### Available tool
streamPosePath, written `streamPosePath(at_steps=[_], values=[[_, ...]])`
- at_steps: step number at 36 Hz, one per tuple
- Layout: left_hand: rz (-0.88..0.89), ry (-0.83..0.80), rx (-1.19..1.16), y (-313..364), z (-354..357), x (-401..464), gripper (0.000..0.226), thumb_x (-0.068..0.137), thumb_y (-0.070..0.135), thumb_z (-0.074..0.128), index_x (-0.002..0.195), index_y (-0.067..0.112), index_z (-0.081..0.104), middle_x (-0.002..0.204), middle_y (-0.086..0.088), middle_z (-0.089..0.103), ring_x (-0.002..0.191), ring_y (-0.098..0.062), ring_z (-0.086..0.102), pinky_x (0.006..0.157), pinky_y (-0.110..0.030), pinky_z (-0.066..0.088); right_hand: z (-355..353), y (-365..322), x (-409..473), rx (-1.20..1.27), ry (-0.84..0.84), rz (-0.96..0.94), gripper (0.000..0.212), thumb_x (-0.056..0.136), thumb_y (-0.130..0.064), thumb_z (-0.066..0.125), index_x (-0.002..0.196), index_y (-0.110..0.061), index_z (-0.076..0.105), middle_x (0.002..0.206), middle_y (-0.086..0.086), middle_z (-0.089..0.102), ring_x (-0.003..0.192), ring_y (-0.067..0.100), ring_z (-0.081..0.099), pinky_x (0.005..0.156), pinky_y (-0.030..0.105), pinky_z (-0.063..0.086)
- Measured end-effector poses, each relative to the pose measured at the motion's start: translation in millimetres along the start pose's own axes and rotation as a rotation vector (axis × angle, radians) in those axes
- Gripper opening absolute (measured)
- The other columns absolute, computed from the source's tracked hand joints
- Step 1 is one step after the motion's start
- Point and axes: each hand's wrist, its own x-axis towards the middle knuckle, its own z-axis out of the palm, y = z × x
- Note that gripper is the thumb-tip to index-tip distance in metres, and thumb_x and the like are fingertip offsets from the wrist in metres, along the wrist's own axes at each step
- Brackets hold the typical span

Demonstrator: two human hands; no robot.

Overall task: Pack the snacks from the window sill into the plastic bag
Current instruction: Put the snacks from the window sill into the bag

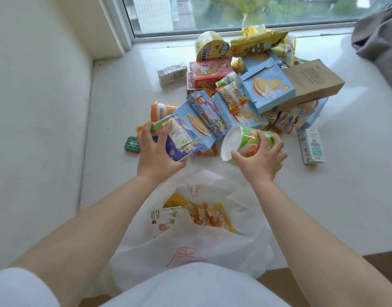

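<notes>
1. The snacks (pixel 241 89) lie in a loose pile on the white window sill (pixel 124 89), between the window (pixel 234 14) and the plastic bag (pixel 212 244).
2. The plastic bag sits at the near edge of the sill, directly below both hands, mouth open upward. A tea box (pixel 163 220) and an orange packet (pixel 209 216) lie inside it.
3. The left hand (pixel 156 151) holds a purple cup (pixel 179 140) at the pile's near left edge. Grip state: fingers and thumb curled round the cup body, cup tilted on its side.
4. The right hand (pixel 260 157) holds a green cup (pixel 246 141) at the pile's near right edge. Grip state: fingers wrapped over the cup wall, white base turned toward the left hand.
5. Both cups are above the sill, just beyond the bag mouth and apart from each other.
6. A milk carton (pixel 312 147) stands right of the right hand, clear of the pile.
7. A green tin (pixel 132 144) lies just left of the left hand.
8. Grey fabric (pixel 378 38) rests at the sill's far right.
</notes>
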Motion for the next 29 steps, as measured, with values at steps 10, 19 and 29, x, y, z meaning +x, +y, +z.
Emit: streamPosePath(at_steps=[10,19,29], values=[[-0.129,-0.010,-0.457,-6,-20,-69,0.103,0.051,0.070,0.069,0.141,0.043,0.024,0.143,-0.001,0.020,0.137,-0.021,0.026,0.107,-0.044,0.039,-26,16,-76,0.653,-0.083,0.024,0.094,0.046,-0.060,0.056,0.135,-0.032,0.042,0.130,-0.002,0.027,0.130,0.020,0.029,0.105,0.027,0.026],[-0.252,-0.424,-0.509,-37,-18,-110,0.117,0.043,0.062,0.078,0.145,0.032,0.028,0.131,0.003,0.030,0.118,-0.009,0.041,0.092,-0.010,0.039,-30,63,-110,0.594,-0.383,-0.024,0.101,0.040,-0.056,0.058,0.135,-0.025,0.044,0.127,-0.001,0.029,0.120,0.010,0.034,0.098,0.023,0.029],[-0.227,-0.666,-0.097,-40,-1,-95,0.109,0.058,0.061,0.078,0.147,0.038,0.019,0.147,-0.004,0.018,0.137,-0.026,0.019,0.111,-0.041,0.030,-20,62,-100,0.221,-0.642,0.010,0.099,0.043,-0.062,0.059,0.137,-0.036,0.041,0.133,-0.002,0.029,0.129,0.025,0.028,0.108,0.039,0.029]])
